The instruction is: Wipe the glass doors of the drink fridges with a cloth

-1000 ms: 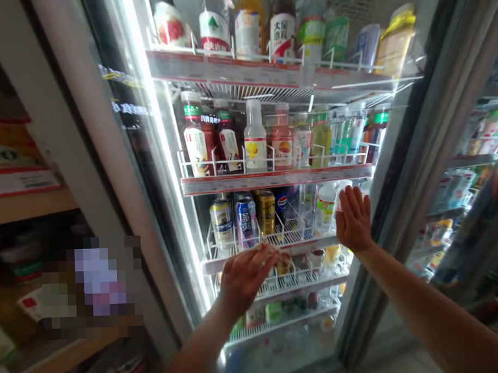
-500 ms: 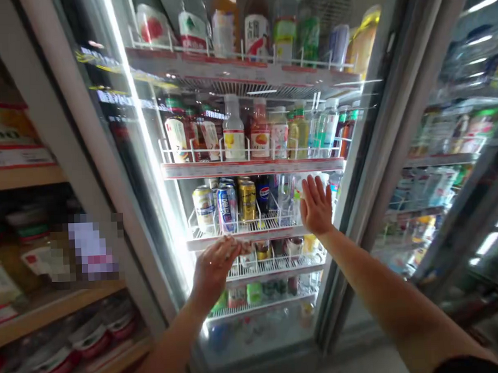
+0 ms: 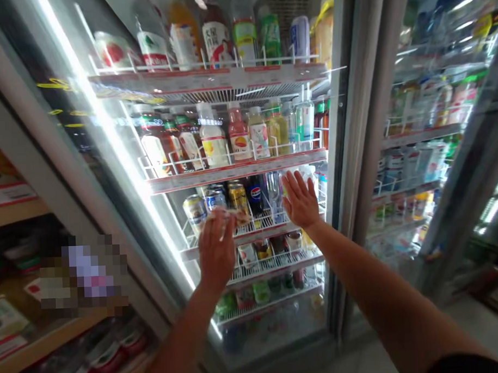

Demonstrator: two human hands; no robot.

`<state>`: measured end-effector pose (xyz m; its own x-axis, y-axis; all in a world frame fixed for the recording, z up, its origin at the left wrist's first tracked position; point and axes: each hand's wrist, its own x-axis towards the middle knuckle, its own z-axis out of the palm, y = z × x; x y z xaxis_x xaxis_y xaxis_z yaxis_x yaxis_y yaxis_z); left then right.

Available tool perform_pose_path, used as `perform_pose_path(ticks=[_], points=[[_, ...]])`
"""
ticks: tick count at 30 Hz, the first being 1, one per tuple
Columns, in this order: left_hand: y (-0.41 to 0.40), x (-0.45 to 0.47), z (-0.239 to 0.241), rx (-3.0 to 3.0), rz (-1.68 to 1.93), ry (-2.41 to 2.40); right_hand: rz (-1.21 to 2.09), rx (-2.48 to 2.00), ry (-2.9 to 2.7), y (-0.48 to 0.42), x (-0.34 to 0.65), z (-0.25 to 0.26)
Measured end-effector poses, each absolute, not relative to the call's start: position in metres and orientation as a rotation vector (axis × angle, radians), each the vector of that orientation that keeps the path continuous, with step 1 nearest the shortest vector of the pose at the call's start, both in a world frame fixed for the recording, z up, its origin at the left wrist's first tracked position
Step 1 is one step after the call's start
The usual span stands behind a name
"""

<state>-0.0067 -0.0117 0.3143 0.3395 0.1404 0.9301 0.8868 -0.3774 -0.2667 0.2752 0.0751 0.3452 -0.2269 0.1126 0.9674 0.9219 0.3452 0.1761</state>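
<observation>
My right hand is open, fingers stretched and palm toward the glass door of a lit drinks fridge, on the right side of the can shelf. Whether it presses on the glass I cannot tell. Lower left, my left hand is raised with its fingers bent together around a small crumpled whitish-brown thing, blurred by motion. Behind the glass, near my left hand, are a pale can, a blue can and a gold can. A dark Pepsi bottle stands between my hands.
Fridge shelves hold juice bottles and large bottles higher up. A metal door frame stands right of the glass, with another drinks fridge beyond. Wooden shelves with packaged goods are on the left.
The view has turned and tilted, so the fridge appears shifted left. My left hand has risen with the crumpled thing, now in front of the cans. My right hand stays spread toward the glass.
</observation>
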Motion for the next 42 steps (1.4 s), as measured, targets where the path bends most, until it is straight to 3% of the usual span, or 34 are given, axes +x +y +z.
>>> perform_pose_path(ticks=[4, 11, 18, 25, 27, 33, 39, 42], points=[[-0.013, 0.003, 0.284, -1.884, -0.947, -0.908, -0.999, -0.998, -1.642, 0.075, 0.275, 0.347], [0.006, -0.029, 0.368, -1.475, -1.233, -0.937, -0.945, -1.029, -1.669, 0.075, 0.276, 0.346], [-0.008, -0.005, 0.303, -1.712, -1.073, -0.891, -1.016, -0.958, -1.611, 0.077, 0.277, 0.345], [0.012, -0.021, 0.414, -1.571, -1.351, -0.882, -0.968, -0.995, -1.629, 0.078, 0.279, 0.342], [0.012, -0.012, 0.414, -1.559, -1.375, -0.897, -0.953, -1.001, -1.637, 0.078, 0.279, 0.342], [0.003, 0.024, 0.352, -1.778, -1.054, -0.832, -0.913, -1.038, -1.662, 0.08, 0.28, 0.342], [0.015, -0.003, 0.423, -1.646, -1.147, -0.88, -0.898, -1.056, -1.674, 0.079, 0.28, 0.341], [0.013, 0.001, 0.417, -1.573, -1.218, -0.921, -0.901, -1.053, -1.669, 0.08, 0.28, 0.341]])
